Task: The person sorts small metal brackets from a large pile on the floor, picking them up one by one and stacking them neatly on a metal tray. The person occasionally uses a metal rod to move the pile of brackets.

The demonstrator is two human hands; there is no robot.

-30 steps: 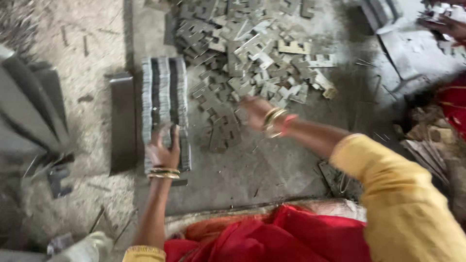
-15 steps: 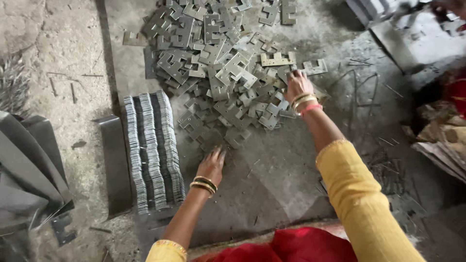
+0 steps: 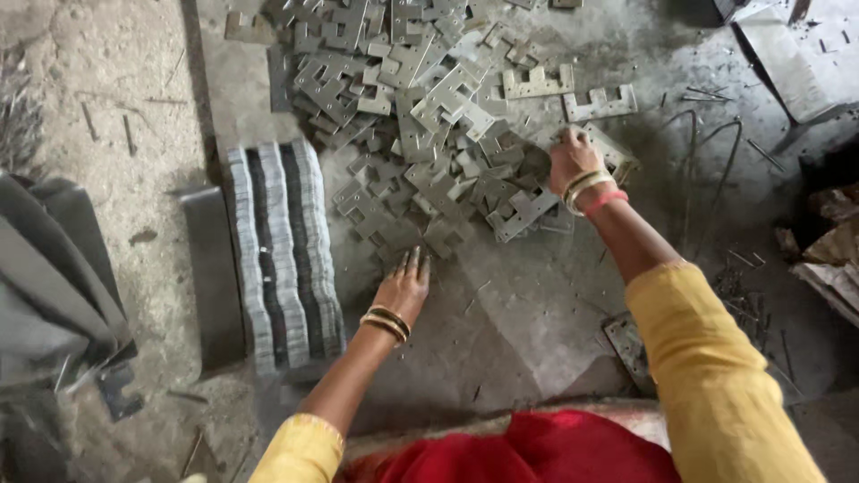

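Grey dusty concrete floor [image 3: 537,304], loose pile of flat notched steel plates [image 3: 429,116] far centre, stacked plates [image 3: 282,250] on edge left, left hand [image 3: 404,286] fingers spread flat beside the pile's near edge, right hand [image 3: 573,159] fingers curled onto a plate at the pile's right, grip unclear.

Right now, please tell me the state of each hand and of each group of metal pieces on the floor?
Left hand: flat, fingers spread, at the near edge of the pile, no grip.
Right hand: curled on pieces at the pile's right edge; grip unclear.
Loose grey notched metal plates: scattered, overlapping in a heap.
Stacked grey metal plates: standing on edge in tidy rows.
Dark flat metal bar: lying beside the rows.
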